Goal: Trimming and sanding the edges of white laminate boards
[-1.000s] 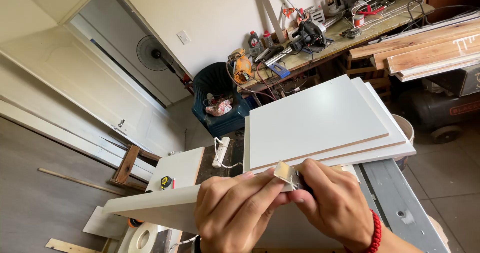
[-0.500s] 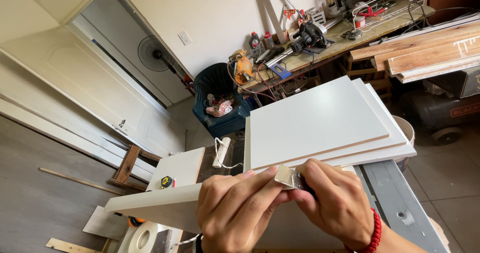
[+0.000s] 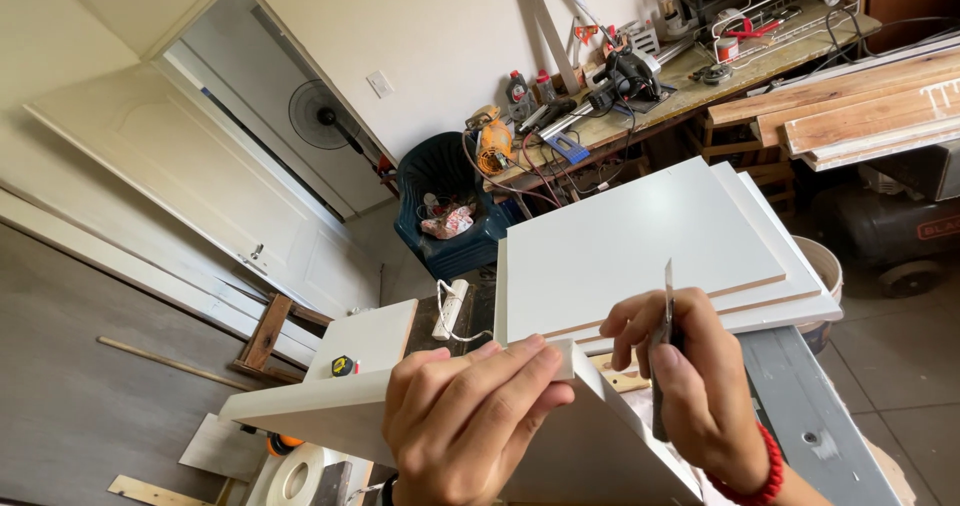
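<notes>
— Right hand (image 3: pixel 700 391)?
— Closed on a thin metal scraper blade (image 3: pixel 668 296), pinched between thumb and fingers, blade upright, edge-on to the camera, sticking up toward 12 o'clock out of the fist. Red bead bracelet (image 3: pixel 752 476) at the wrist.

— Left hand (image 3: pixel 465 421)?
— At 9 o'clock of the right one, just beside it. Fingers laid flat and pressed over the corner of a white panel (image 3: pixel 320 411), fingertips at the panel's top edge; gripping it, not spread wide.

— And the panel itself?
— Held on edge under both hands, running off toward 9 o'clock, with its face dropping away toward 5 o'clock below the blade. Blade just clear of the corner, at about 2 o'clock of it; contact hard to tell.

— Farther out?
— At 12 o'clock, a stack of white boards (image 3: pixel 640 241) lying flat on the tabletop (image 3: pixel 810 416). At 10 o'clock of the left hand, a white power strip (image 3: pixel 447 309) and a small yellow tape measure (image 3: pixel 343 366). Beyond, at 11 o'clock, a dark blue plastic chair (image 3: pixel 440 206) and a standing fan (image 3: pixel 322 116) in the doorway. At 1 o'clock, a cluttered workbench (image 3: pixel 690 66) with power tools, and wooden planks (image 3: pixel 860 106) stacked at 2 o'clock.
</notes>
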